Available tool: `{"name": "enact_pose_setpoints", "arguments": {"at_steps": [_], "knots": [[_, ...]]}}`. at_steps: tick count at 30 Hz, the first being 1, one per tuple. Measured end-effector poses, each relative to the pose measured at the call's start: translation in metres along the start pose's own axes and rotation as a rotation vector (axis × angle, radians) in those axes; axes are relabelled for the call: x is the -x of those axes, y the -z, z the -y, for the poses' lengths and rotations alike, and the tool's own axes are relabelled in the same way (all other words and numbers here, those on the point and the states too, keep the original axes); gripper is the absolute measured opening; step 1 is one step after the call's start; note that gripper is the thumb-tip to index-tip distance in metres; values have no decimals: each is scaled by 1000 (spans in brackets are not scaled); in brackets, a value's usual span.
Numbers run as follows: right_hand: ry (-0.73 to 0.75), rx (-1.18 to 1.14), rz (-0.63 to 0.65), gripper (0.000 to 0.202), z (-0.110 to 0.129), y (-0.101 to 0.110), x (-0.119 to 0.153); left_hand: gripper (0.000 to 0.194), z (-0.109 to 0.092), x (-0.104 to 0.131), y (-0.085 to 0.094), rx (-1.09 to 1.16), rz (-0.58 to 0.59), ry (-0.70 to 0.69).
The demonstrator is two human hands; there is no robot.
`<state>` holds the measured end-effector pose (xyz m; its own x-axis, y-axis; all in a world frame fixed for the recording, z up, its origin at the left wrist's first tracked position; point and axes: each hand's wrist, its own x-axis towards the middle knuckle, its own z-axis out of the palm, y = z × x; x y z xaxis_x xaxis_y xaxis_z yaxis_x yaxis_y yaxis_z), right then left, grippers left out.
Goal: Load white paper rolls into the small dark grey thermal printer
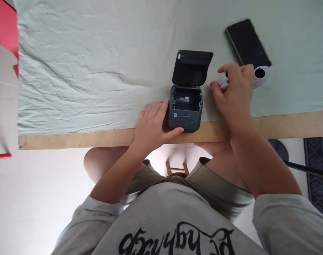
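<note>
A small dark blue-grey device (184, 118), which looks like a label printer, stands at the table's front edge with its black lid (192, 67) raised and its compartment exposed. My left hand (153, 124) holds the device's left side, thumb along its front edge. To the right, my right hand (235, 88) has its fingers curled over white rolls; one roll (262, 76) with a dark core shows beyond the hand, and part of another (222, 80) shows by the fingertips.
Behind my right hand lies a dark phone (248, 42) in a clear case. A wrinkled pale green cloth (97, 71) covers the table, with a wooden strip (76, 139) along its front edge. Red and white items (4, 32) are at the far left.
</note>
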<state>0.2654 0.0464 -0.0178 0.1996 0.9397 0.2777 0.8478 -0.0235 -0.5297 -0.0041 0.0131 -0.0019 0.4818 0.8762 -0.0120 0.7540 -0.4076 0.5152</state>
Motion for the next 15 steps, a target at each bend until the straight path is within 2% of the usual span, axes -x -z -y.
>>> {"name": "enact_pose_setpoints", "arguments": {"at_steps": [4,7,9,13,15], "knots": [[113,-37,-43,31,-1,2,6,88,-1,0,0,1,-1,3],[248,-87,-40,48,2,6,13,87,-2,-1,1,1,0,7],[281,-130,-15,54,2,7,18,86,-3,-1,1,3,-3,7],[279,-172,93,46,0,7,25,86,-3,-1,1,5,-11,11],[301,-166,99,45,-1,6,26,84,-3,-1,1,7,-13,11]]}}
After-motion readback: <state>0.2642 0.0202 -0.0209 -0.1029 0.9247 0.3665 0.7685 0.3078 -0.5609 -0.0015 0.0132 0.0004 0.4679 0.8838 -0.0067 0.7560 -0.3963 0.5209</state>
